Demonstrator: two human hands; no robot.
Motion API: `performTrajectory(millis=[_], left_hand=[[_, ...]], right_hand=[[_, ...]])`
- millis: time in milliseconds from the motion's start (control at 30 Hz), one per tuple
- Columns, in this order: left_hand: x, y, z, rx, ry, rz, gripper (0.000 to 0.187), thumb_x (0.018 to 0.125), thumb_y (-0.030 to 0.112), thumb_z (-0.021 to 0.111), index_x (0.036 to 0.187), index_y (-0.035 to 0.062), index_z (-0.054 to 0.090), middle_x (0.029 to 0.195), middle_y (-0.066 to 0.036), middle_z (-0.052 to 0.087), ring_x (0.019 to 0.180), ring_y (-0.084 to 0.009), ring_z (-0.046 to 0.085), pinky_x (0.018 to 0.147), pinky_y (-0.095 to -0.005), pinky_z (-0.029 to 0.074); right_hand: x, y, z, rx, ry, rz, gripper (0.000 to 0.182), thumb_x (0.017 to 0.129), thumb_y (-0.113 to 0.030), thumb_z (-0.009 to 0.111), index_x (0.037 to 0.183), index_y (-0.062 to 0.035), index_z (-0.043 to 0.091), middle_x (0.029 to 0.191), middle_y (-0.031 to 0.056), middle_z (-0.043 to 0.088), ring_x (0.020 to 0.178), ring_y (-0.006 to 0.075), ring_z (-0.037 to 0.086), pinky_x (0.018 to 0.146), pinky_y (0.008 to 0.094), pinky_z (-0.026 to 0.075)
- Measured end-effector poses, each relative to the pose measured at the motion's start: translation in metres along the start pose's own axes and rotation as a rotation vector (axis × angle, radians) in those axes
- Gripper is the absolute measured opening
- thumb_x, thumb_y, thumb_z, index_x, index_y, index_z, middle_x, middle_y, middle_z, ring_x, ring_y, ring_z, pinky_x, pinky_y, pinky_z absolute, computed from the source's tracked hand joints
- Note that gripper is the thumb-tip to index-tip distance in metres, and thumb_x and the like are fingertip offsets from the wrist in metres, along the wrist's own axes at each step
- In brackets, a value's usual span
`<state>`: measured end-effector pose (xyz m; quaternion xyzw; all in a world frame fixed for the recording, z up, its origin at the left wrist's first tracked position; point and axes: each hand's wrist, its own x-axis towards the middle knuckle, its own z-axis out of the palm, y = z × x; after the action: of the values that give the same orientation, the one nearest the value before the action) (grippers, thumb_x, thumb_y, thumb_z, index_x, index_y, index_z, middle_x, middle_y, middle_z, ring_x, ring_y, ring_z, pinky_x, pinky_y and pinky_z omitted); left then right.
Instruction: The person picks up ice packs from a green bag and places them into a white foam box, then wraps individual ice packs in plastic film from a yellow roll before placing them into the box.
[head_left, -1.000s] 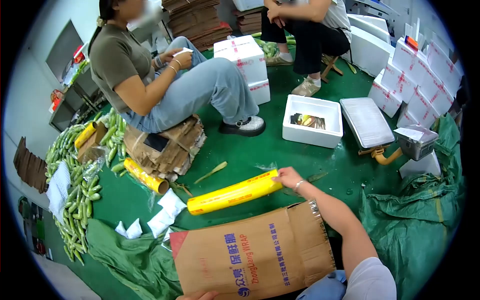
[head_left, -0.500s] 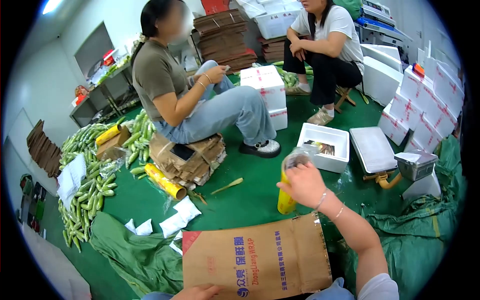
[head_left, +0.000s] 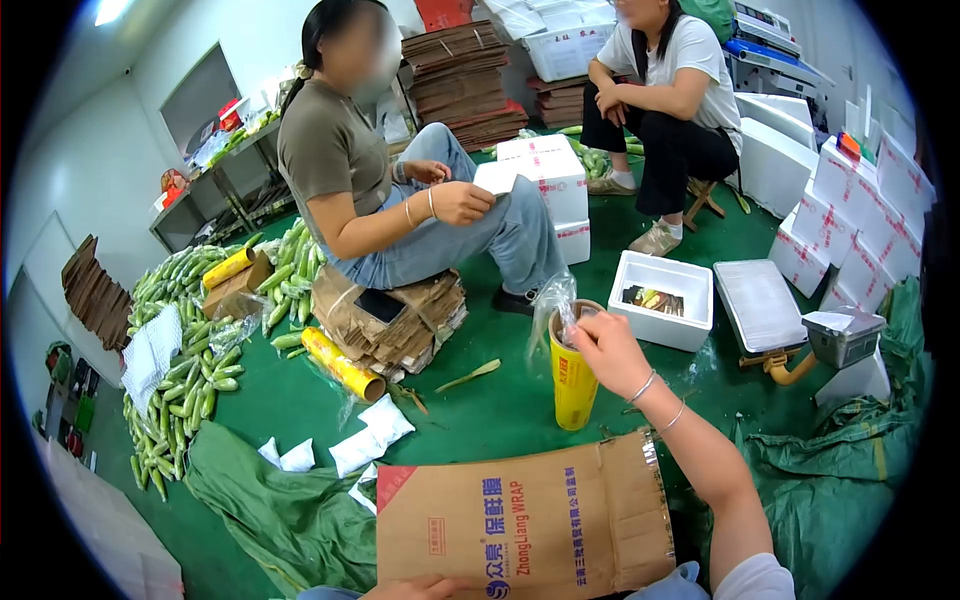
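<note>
My right hand [head_left: 612, 352] is pinched at the mouth of an upright yellow roll of wrap [head_left: 574, 392], holding thin clear plastic film [head_left: 546, 310] that bunches above and left of the roll's rim. A flattened brown cardboard box [head_left: 545, 525], printed with blue and red lettering, lies across my lap. At the bottom edge, my left hand [head_left: 420, 588] rests on this cardboard with its fingers laid out flat; part of it is cut off by the frame.
A white foam box [head_left: 655, 335] and a metal-topped scale [head_left: 765, 305] stand to the right. Small white packets [head_left: 372, 435] lie left of the cardboard. Another yellow roll [head_left: 340, 362] and piled green vegetables [head_left: 170, 400] are further left. Two people sit ahead, by stacked white boxes [head_left: 560, 185].
My right hand has shifted slightly, uncovering the roll's open rim, with film now pulled to its left. The nearer seated person's hands have lowered and moved apart, one holding something white.
</note>
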<state>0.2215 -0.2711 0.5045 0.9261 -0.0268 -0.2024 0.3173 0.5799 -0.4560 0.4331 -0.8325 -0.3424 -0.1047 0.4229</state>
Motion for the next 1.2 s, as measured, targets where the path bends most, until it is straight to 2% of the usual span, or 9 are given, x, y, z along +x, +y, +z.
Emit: performTrajectory(millis=[67,167,267,567,800,967,1067,1133,1200], left_hand=[[-0.001,-0.001,-0.001,0.011,0.01,0.003,0.033,0.085,0.029,0.066,0.096,0.0003,0.056,0.09,-0.022,0.06,0.082,-0.0409,0.061,0.068,-0.0447,0.049],[-0.004,0.0,-0.003,0.021,0.014,-0.006,0.033,0.085,0.029,0.066,0.096,0.0003,0.056,0.09,-0.022,0.06,0.082,-0.041,0.06,0.068,-0.0444,0.049],[-0.005,-0.002,-0.002,0.029,0.01,-0.008,0.033,0.085,0.029,0.066,0.097,0.0005,0.056,0.089,-0.021,0.06,0.081,-0.041,0.06,0.067,-0.0442,0.049],[-0.007,0.0,-0.005,0.012,0.015,0.025,0.036,0.084,0.026,0.067,0.11,0.0027,0.057,0.094,-0.021,0.061,0.084,-0.04,0.061,0.069,-0.0436,0.05],[-0.009,-0.001,-0.003,-0.006,0.083,0.067,0.037,0.083,0.025,0.067,0.112,0.0043,0.057,0.092,-0.02,0.062,0.084,-0.0406,0.061,0.071,-0.0444,0.05],[-0.011,-0.005,0.002,0.002,0.031,0.035,0.033,0.084,0.026,0.067,0.105,0.0029,0.057,0.088,-0.02,0.061,0.082,-0.0406,0.061,0.07,-0.0448,0.049],[-0.011,0.001,-0.003,0.029,0.036,0.032,0.031,0.084,0.026,0.067,0.101,0.0021,0.057,0.087,-0.02,0.06,0.08,-0.0399,0.061,0.069,-0.0443,0.049],[-0.012,0.002,-0.001,0.043,0.053,0.046,0.031,0.084,0.026,0.067,0.099,0.0018,0.056,0.086,-0.019,0.06,0.08,-0.0393,0.061,0.069,-0.0439,0.049],[-0.016,-0.001,0.001,0.045,0.014,-0.024,0.032,0.084,0.026,0.067,0.102,0.0019,0.057,0.086,-0.019,0.06,0.081,-0.0377,0.061,0.068,-0.0425,0.049]], right_hand=[[0.006,-0.008,-0.008,0.141,-0.01,0.146,0.013,0.086,-0.013,0.06,0.094,-0.0021,0.059,0.068,0.0116,0.059,0.079,0.0293,0.057,0.085,0.0381,0.039],[0.018,-0.01,-0.016,0.212,-0.085,0.312,0.045,0.075,-0.002,0.067,0.118,-0.0059,0.052,0.082,0.0114,0.061,0.087,0.0279,0.057,0.09,0.0379,0.038],[0.026,-0.013,-0.02,-0.428,-0.031,-0.179,0.035,0.07,-0.002,0.064,0.105,-0.0067,0.064,0.114,0.0117,0.052,0.108,0.0272,0.048,0.091,0.0367,0.037],[0.036,0.007,0.005,-0.346,0.221,-0.399,0.007,0.072,-0.002,0.061,0.075,-0.0077,0.065,0.076,0.0053,0.058,0.08,0.0241,0.056,0.073,0.0348,0.046],[0.011,-0.017,-0.017,-0.414,-0.589,-0.238,0.048,0.089,-0.045,0.054,0.082,0.0004,0.066,0.081,0.0193,0.068,0.077,0.0356,0.066,0.079,0.0406,0.051],[0.052,-0.021,-0.004,-0.788,-1.008,0.002,0.059,0.079,-0.056,0.058,0.1,-0.003,0.07,0.105,0.0168,0.068,0.1,0.0278,0.065,0.092,0.0381,0.048],[0.057,-0.001,0.011,-0.741,-0.823,0.026,0.053,0.078,-0.05,0.063,0.101,-0.0028,0.07,0.104,0.0156,0.068,0.101,0.0285,0.064,0.093,0.0385,0.046],[0.04,0.004,0.019,-0.68,-0.248,-0.245,0.041,0.073,-0.041,0.072,0.087,-0.0024,0.066,0.087,0.0112,0.067,0.093,0.0281,0.061,0.093,0.0385,0.042],[0.021,0.012,0.023,-0.605,-0.095,-0.325,0.035,0.07,-0.035,0.074,0.084,-0.0045,0.062,0.084,0.0094,0.063,0.09,0.0268,0.059,0.09,0.0383,0.042]])
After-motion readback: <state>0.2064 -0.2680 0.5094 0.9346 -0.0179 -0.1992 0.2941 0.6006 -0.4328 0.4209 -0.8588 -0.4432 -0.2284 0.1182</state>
